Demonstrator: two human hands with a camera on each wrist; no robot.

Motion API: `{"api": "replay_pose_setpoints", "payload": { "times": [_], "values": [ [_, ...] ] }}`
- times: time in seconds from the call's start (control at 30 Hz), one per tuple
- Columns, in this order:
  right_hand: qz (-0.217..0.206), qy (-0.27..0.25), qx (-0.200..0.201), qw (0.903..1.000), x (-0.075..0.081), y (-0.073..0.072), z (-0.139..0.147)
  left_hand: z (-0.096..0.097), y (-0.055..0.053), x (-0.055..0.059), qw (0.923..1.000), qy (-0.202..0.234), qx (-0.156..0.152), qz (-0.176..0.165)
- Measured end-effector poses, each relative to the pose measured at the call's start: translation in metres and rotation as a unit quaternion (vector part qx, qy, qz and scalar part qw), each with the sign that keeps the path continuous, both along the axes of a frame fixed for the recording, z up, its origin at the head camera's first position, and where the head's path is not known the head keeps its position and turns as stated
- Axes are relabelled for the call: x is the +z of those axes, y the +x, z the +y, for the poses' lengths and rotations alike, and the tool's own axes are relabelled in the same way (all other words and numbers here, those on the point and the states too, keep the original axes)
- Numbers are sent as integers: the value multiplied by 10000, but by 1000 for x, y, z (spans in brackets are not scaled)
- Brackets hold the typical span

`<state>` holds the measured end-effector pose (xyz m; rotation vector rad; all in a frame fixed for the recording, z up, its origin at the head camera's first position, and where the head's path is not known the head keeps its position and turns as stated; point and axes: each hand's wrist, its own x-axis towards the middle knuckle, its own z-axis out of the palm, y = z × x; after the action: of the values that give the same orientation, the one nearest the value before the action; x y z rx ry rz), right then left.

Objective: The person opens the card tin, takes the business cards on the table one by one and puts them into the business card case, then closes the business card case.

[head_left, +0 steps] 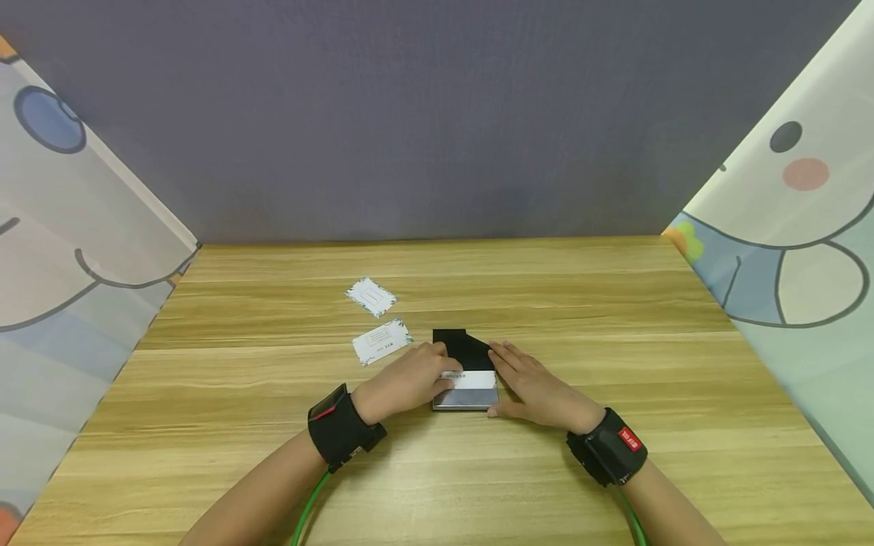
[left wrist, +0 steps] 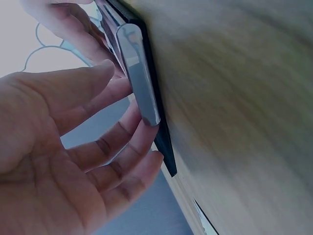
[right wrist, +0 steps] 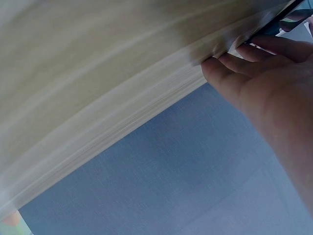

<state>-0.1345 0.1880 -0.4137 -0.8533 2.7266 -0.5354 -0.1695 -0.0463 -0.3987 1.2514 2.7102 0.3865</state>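
Observation:
A flat card case [head_left: 466,397], black with a shiny silver part, lies on the table in the head view. Across it lies a white card [head_left: 476,380] with small print, its left end under the fingers of my left hand [head_left: 412,379]. The thumb and index finger of that hand pinch at this end of the card. In the left wrist view its other fingertips [left wrist: 152,157] rest at the side of the case. My right hand [head_left: 542,393] lies along the case's right side with fairly straight fingers, thumb by the near corner.
Two white printed cards with leafy corners lie to the left on the wooden table [head_left: 669,364]: an upper card [head_left: 372,296] and a lower card [head_left: 381,341]. A grey panel [head_left: 437,121] stands behind the table, and cartoon-print sheets [head_left: 785,227] flank it.

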Motion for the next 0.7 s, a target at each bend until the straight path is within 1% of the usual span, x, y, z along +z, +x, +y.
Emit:
{"api": "replay_pose_setpoints", "payload": {
  "times": [0.1,0.3,0.37,0.47,0.53,0.7],
  "values": [
    [10,-24,-2,10000,0,0,0,-1,1,0,9999,43,63,-86],
    [6,-35,12,10000,-1,0,1,-8,2,2,9981,262,430,-353],
    [7,-19,11,10000,-2,0,1,-11,1,2,9973,372,537,-339],
    [12,-14,-2,10000,-2,0,1,-17,-1,2,9953,545,765,-256],
    [21,-19,-6,10000,-1,0,1,-22,-2,2,9930,649,974,-128],
    [22,-40,18,10000,-1,1,1,-36,-7,4,9838,683,1629,300]
  ]
}}
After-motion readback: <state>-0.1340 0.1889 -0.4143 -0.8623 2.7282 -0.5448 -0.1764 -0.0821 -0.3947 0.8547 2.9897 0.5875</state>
